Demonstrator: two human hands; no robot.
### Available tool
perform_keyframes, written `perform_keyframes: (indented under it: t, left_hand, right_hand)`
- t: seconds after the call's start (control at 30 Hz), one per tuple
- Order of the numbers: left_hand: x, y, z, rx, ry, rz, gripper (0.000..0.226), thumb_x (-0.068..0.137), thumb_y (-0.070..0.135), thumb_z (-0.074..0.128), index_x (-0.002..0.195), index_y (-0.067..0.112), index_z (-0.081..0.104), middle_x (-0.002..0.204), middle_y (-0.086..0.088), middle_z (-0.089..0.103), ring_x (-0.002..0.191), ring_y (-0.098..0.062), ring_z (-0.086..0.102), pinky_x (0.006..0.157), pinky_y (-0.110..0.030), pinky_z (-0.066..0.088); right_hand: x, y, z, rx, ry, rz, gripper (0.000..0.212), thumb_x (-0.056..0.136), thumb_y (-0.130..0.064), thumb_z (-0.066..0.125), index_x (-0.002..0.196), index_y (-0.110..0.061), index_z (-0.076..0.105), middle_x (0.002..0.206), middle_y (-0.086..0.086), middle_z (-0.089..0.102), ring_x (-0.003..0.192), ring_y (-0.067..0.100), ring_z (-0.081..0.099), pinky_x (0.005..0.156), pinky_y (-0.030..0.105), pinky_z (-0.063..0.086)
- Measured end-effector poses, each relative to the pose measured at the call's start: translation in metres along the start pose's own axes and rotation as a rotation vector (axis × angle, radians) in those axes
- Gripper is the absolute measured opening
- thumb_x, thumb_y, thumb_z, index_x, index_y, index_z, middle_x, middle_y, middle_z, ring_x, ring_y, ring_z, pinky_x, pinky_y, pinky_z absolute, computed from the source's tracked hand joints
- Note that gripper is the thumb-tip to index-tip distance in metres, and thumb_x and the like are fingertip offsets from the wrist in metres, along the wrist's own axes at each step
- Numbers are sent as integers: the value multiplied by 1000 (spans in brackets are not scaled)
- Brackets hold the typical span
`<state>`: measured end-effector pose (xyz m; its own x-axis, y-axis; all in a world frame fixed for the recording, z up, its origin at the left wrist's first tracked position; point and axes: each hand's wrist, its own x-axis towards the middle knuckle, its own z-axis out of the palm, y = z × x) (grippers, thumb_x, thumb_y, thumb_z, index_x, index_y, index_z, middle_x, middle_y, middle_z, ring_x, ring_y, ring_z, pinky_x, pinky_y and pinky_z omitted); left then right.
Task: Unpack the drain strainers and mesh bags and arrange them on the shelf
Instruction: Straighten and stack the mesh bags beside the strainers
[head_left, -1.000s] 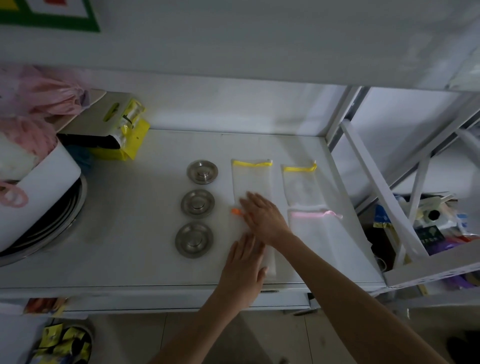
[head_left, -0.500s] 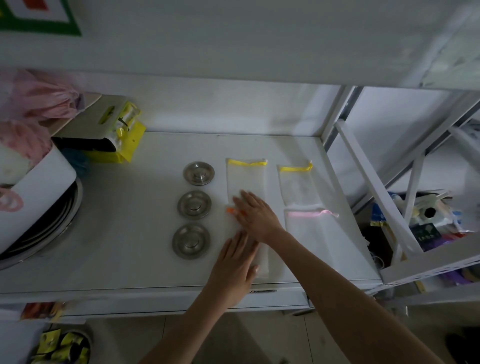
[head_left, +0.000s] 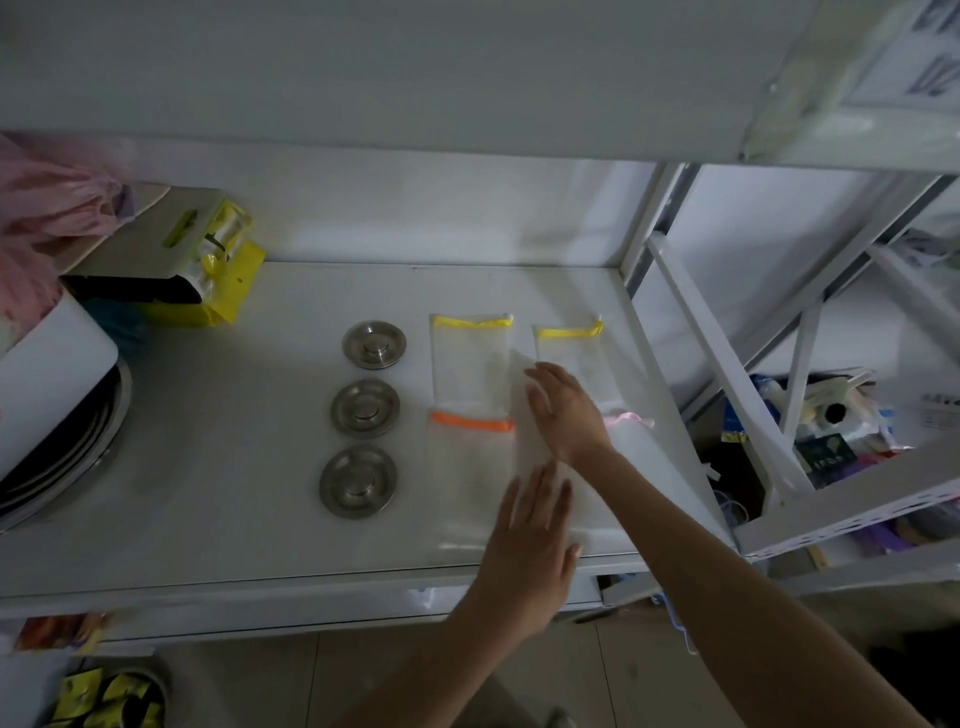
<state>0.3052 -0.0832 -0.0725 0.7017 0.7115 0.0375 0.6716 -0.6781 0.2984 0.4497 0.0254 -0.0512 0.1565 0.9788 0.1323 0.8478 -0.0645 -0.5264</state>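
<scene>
Three round steel drain strainers lie in a column on the white shelf. To their right lie two yellow-trimmed mesh bags, an orange-trimmed mesh bag in front of the left one, and a pink-trimmed mesh bag at the far right. A translucent white bag stands slanted between the bag columns, its far corner raised off the shelf. My right hand holds its upper part. My left hand rests flat on its near end, fingers apart.
A yellow and grey carton stands at the back left, beside pink plastic bags and a white appliance. White frame struts and a cluttered lower shelf are to the right. The upper shelf overhangs.
My right hand has moved right off the orange trim, lifting a translucent bag's edge. My left hand has slid slightly right along the near end. The orange trim now shows.
</scene>
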Motion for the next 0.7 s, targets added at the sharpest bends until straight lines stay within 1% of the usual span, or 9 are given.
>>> perform_keyframes:
  t: [0.07,0.13,0.2,0.27,0.33,0.4,0.47,0.57,0.7]
  left_hand:
    - [5,17,10,5,-24,52,65,99,43,26,153,6,26,162,-18,16,148,-34,17,116,-55,16]
    - [9,28,22,-11,-46,80,66,99,46,22,153,8,24,163,-16,14,149,-33,13,117,-55,15]
    - [12,35,30,-22,-97,79,68,102,51,13,152,9,30,162,-15,20,148,-33,18,116,-54,22]
    - [12,38,33,-15,-146,51,75,100,53,1,147,10,41,157,-15,34,144,-32,31,116,-49,27]
    - [13,40,36,-13,-142,35,78,99,54,0,145,11,45,154,-16,39,141,-31,37,112,-44,18]
    - [16,40,35,-17,-127,11,78,98,55,1,144,11,47,152,-16,43,140,-31,40,112,-43,18]
    - [20,41,36,-28,-123,-19,79,98,56,1,145,11,46,152,-16,43,140,-31,39,116,-45,20]
    - [24,44,39,-46,-117,-43,79,98,58,3,146,10,43,154,-17,39,142,-33,35,110,-43,16]
    - [28,46,43,-50,-111,-58,81,97,58,0,147,9,41,155,-18,37,142,-34,34,109,-43,14]
  right_hand:
    - [2,21,-13,-84,21,78,39,97,-22,45,133,-9,53,144,14,49,133,31,44,112,39,36]
    - [2,37,-21,-165,-34,161,41,98,-24,42,136,-9,49,148,15,43,138,30,38,114,41,33]
    - [-1,44,-23,-192,-124,206,42,100,-27,39,136,-9,47,152,15,38,141,31,33,115,42,30]
    - [-5,48,-20,-193,-178,184,43,100,-27,39,139,-9,43,154,16,33,142,32,30,115,42,29]
    - [-7,49,-16,-191,-185,162,47,100,-28,38,144,-9,36,156,16,29,144,31,26,117,41,26]
    - [-4,49,-13,-188,-195,164,50,100,-29,37,146,-10,32,158,15,26,146,30,22,119,41,24]
    - [2,48,-12,-191,-216,158,50,100,-29,36,147,-11,31,158,15,25,147,30,21,118,42,24]
    - [12,48,-13,-201,-241,148,50,100,-30,36,147,-12,32,158,13,25,146,29,22,117,41,25]
    - [14,50,-17,-218,-273,137,50,101,-31,35,148,-15,31,159,10,23,146,27,22,116,42,26]
